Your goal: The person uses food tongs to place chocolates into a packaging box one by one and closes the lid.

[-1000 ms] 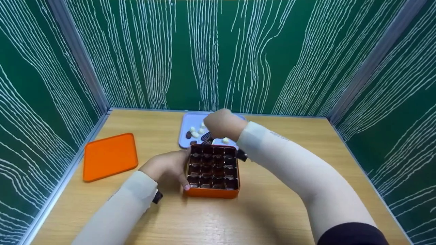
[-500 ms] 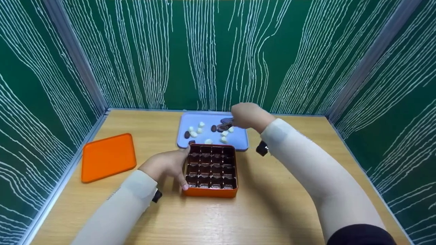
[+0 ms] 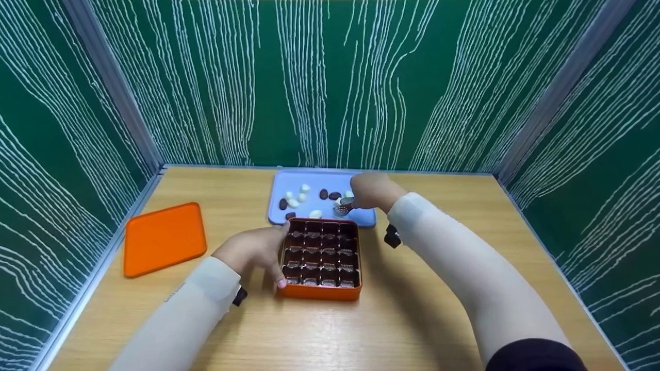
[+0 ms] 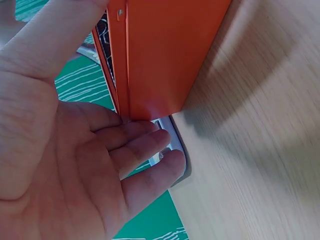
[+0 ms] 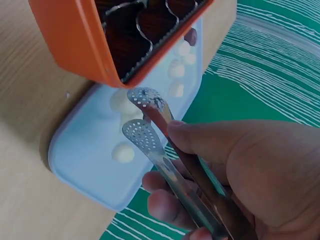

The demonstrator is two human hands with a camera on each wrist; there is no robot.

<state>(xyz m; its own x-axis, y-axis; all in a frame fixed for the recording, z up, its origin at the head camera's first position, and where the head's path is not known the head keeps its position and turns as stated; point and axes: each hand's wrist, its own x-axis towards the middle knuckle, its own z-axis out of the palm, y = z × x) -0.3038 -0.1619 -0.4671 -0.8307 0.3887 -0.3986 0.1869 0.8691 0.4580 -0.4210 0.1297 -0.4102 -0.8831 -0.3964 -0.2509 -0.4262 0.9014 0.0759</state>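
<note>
An orange box [image 3: 320, 292] stands mid-table, holding a dark brown insert [image 3: 322, 252] divided into several compartments. My left hand [image 3: 260, 252] grips its left side, thumb at the near corner and fingers toward the far one; in the left wrist view the outer fingers are off the box. My right hand [image 3: 376, 190] holds metal tongs [image 5: 175, 175] with perforated tips, spread apart over the right part of a pale blue tray [image 3: 363, 219]. Below the tips lie white pieces [image 5: 123, 152]; nothing shows clasped between them. Brown oval pieces [image 3: 324, 194] lie just left of the tongs.
More white pieces [image 3: 293, 203] and a brown one [image 3: 283, 204] lie on the tray's left part, behind the box. An orange lid [image 3: 165, 239] rests flat at the left of the wooden table [image 3: 438, 216]. Green walls [image 3: 438, 77] with white lines surround it.
My right hand has carried the tongs rightward from behind the box, over the tray's brown pieces, then lowered them toward the white ones. The left hand stays at the box.
</note>
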